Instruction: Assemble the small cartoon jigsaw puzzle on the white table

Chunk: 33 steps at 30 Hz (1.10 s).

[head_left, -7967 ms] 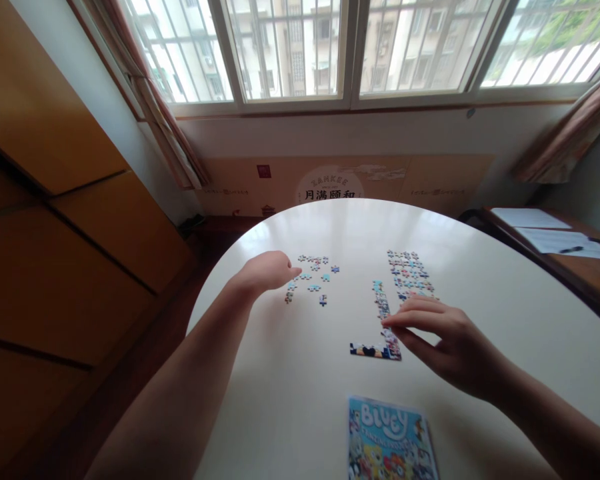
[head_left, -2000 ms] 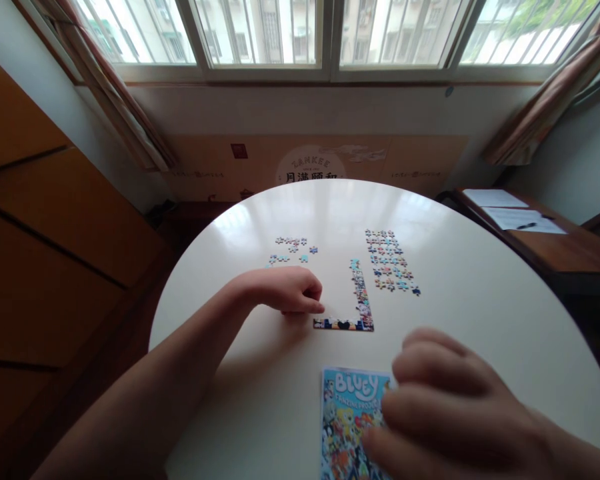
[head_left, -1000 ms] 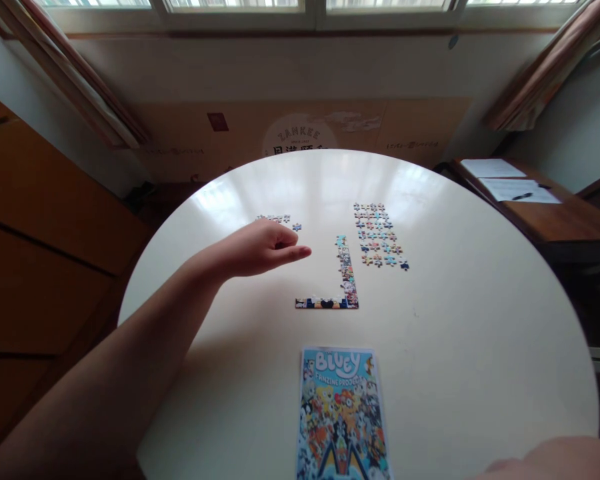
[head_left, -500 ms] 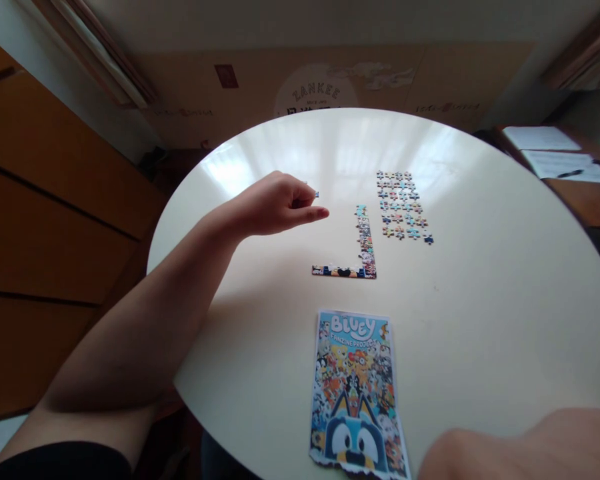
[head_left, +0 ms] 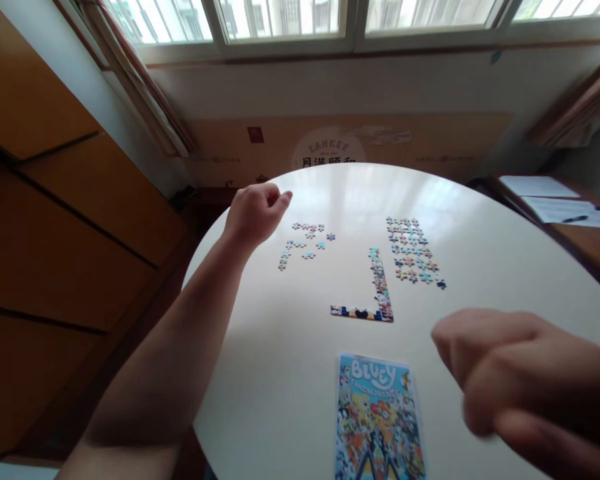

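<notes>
My left hand (head_left: 259, 212) is closed above the far left of the round white table (head_left: 280, 373), thumb pressed near the curled fingers; whatever it may hold is hidden. Just right of it lie loose jigsaw pieces (head_left: 309, 256) in loose rows. My right hand (head_left: 525, 373), blurred and close to the camera, hovers over the right side with fingers curled; its grip is hidden. Between the hands rests a joined puzzle edge (head_left: 384, 293), shaped like an L with its corner at the near right. The printed Bluey picture (head_left: 380, 413) lies nearest me, its lower part cut off by the frame.
A block of loose puzzle pieces (head_left: 414, 250) sits in rows right of the joined edge. Beyond the table stand a cardboard panel (head_left: 380, 143) and windows (head_left: 280, 19). Papers with a pen (head_left: 575, 219) lie on a side desk at right; wooden cabinets (head_left: 55, 247) stand left.
The view has tilted up, bringing the windows in. My left hand has drawn back leftward, uncovering the loose pieces. My right hand has risen further into view.
</notes>
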Motion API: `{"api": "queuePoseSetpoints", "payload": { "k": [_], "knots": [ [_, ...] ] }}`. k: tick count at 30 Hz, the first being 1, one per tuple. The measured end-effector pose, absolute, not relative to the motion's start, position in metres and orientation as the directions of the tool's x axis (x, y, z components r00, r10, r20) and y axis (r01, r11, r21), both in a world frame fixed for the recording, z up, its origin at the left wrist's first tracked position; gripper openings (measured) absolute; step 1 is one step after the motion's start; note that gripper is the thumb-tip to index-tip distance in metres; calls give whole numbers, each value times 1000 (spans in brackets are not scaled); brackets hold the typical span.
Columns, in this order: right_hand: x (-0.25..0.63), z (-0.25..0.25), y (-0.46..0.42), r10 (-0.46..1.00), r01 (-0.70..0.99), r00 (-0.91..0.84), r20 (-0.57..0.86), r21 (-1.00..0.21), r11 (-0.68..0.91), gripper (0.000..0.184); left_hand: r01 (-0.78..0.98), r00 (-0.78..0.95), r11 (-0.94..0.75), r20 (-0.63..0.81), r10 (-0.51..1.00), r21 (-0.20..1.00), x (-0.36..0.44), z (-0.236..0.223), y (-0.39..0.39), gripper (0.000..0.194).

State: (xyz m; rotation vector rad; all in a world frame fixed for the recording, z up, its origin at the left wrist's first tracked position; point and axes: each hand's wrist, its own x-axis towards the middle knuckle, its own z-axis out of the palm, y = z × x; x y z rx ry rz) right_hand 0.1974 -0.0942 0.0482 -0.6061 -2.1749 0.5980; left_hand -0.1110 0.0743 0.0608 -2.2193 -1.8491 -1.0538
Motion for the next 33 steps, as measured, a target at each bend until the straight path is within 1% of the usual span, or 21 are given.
{"api": "queuePoseSetpoints", "payload": {
  "k": [1,2,4,7,12,17,21,24,27,30,33],
  "knots": [
    [193,48,-84,615,221,-546,568,-610,761,25,901,21,-241,520,854,360,-114,58,77,39],
    [189,48,-76,610,214,-509,607,-598,773,28,911,13,-215,496,869,353,-116,55,79,37],
    [185,44,-65,626,234,-460,630,-594,770,34,926,33,-189,426,904,327,-118,49,82,33],
    [187,36,-58,670,269,-387,634,-617,739,40,940,64,-172,343,937,295,-119,42,84,27],
    [190,28,-55,705,295,-310,638,-641,709,43,958,60,-123,238,969,259,-120,41,83,18],
    [188,24,-55,717,280,-290,634,-660,697,43,961,79,-110,130,988,252,-120,39,82,20],
    [186,21,-56,717,268,-295,631,-666,696,43,979,40,-47,39,998,199,-124,34,85,23],
    [184,21,-56,712,269,-297,637,-659,702,42,983,27,-34,42,999,178,-128,31,87,25],
    [182,22,-55,705,262,-298,644,-655,709,41,981,33,-48,81,996,187,-125,29,88,27],
    [181,23,-55,702,248,-298,646,-658,711,41,971,107,-142,183,977,190,-113,24,86,28],
    [181,23,-55,698,250,-298,651,-652,716,41,957,205,-251,268,941,148,-94,15,81,28]
  ]
}}
